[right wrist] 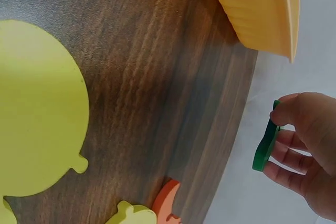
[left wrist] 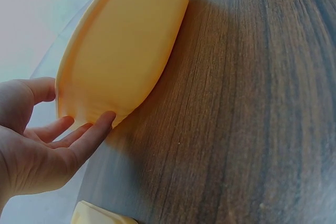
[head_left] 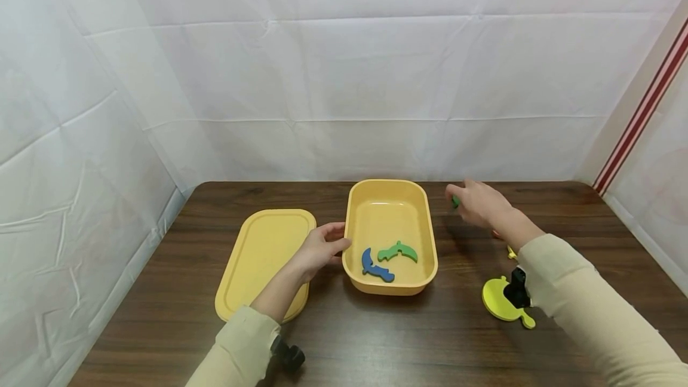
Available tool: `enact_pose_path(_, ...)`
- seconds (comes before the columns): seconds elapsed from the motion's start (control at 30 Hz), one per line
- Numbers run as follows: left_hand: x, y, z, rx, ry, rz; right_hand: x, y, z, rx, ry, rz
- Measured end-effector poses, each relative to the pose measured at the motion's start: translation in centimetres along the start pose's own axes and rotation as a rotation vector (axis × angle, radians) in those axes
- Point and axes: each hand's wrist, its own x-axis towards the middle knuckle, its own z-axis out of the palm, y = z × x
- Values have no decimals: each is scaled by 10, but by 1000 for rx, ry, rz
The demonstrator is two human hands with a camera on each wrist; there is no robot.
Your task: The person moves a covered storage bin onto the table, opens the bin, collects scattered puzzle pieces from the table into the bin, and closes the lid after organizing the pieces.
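A yellow plastic box [head_left: 389, 220] stands at the middle of the table. Inside it lie a curved blue piece [head_left: 371, 266] and a curved green piece [head_left: 399, 251], both flat. My left hand [head_left: 321, 246] holds the box's left side, with its thumb at the rim and its fingers against the outer wall [left wrist: 121, 51]. To the right of the box, above the table's far part, my right hand [head_left: 478, 203] pinches a flat dark green piece [right wrist: 266, 142] between thumb and fingers. Much of that piece is covered by the hand in the head view.
A yellow lid [head_left: 263, 255] lies left of the box, partly under the left forearm. A round yellow-green piece [head_left: 497, 300] with knobs lies at the right. Beyond it are an orange piece [right wrist: 165, 203] and a smaller yellow piece [right wrist: 131, 213], partly behind the right arm.
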Motion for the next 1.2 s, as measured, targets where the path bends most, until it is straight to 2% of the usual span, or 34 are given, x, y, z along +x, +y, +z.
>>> enact_pose_path(0.2,0,0,0,-3,-6,2,1,0,-4,-12,-2,2)
enact_pose_path(0.6,2,0,0,-1,-2,6,4,-5,-14,-38,59,-69)
enact_pose_path(0.9,1,-1,-1,-6,-6,13,8,-13,-19,-60,113,-124)
enact_pose_path(1.2,2,-1,-1,-5,-4,12,10,-24,-24,-52,124,-154)
